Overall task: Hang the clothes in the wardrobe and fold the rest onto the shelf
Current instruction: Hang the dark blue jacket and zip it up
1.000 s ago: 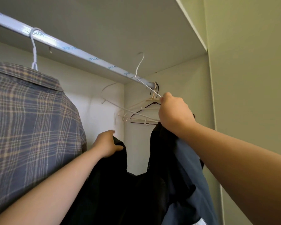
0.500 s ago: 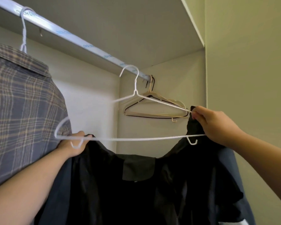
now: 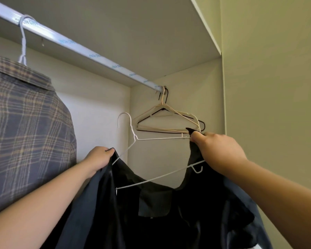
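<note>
**A:** What has hold of what?

**B:** Nearest, the dark navy shirt hangs between both hands. The left hand curls round one shoulder edge. The right hand pinches the other shoulder together with the right end of the thin white wire hanger.

**A:** And the hanger's lie?

**B:** Its long axis runs left to right, with the left end low at the collar. The hook points up, short of the silver wardrobe rail above and beyond.

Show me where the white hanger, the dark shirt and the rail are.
white hanger [image 3: 160, 139]: head view, on its upper wire arm.
dark shirt [image 3: 169, 221]: head view, on the fabric below the collar.
rail [image 3: 97, 57]: head view, on its middle stretch.
</note>
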Motion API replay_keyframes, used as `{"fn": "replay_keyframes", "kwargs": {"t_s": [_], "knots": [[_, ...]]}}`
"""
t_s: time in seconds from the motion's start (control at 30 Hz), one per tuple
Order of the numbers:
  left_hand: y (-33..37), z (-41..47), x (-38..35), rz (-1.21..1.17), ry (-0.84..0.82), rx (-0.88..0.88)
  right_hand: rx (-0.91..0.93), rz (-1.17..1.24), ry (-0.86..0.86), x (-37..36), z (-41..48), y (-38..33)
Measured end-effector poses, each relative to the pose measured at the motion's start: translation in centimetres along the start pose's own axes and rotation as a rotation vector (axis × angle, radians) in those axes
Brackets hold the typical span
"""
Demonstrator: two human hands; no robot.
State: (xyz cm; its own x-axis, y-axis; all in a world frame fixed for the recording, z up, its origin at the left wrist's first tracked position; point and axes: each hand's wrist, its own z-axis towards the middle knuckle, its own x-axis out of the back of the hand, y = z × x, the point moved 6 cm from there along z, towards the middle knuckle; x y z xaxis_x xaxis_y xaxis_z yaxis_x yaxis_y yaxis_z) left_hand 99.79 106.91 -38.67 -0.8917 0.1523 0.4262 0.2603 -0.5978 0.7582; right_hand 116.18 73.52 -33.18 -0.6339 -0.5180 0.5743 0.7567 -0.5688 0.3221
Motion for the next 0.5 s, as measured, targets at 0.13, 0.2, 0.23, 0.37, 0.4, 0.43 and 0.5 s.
{"fn": "replay_keyframes", "kwargs": {"t_s": [0.13, 0.2, 0.23, 0.37, 0.4, 0.43, 0.5], "knots": [[4.1, -2.2, -1.6, 0.028, 0.154, -0.116, 0.024, 0.026, 0.018, -0.3, 0.3, -1.5], [6.0, -3.3, -2.0, -0.054, 0.247, -0.132, 0.014, 0.051, 0.031, -0.9, 0.4, -1.9], [6.8, -3.8, -2.0, -0.107, 0.294, -0.136, 0.000, 0.059, 0.049, -1.2, 0.3, -2.0], [8.9, -4.7, -1.7, 0.002, 0.335, -0.178, -0.092, 0.105, 0.117, -1.8, -0.1, -1.0], [9.3, -4.7, -1.6, 0.112, 0.342, -0.203, -0.106, 0.115, 0.129, -1.8, -0.2, -0.7], [9.5, -4.7, -1.4, 0.196, 0.359, -0.225, -0.109, 0.127, 0.143, -1.7, -0.3, -0.5], [9.7, -4.7, -1.4, 0.199, 0.327, -0.272, -0.107, 0.164, 0.172, -1.4, -0.5, -0.6]]}}
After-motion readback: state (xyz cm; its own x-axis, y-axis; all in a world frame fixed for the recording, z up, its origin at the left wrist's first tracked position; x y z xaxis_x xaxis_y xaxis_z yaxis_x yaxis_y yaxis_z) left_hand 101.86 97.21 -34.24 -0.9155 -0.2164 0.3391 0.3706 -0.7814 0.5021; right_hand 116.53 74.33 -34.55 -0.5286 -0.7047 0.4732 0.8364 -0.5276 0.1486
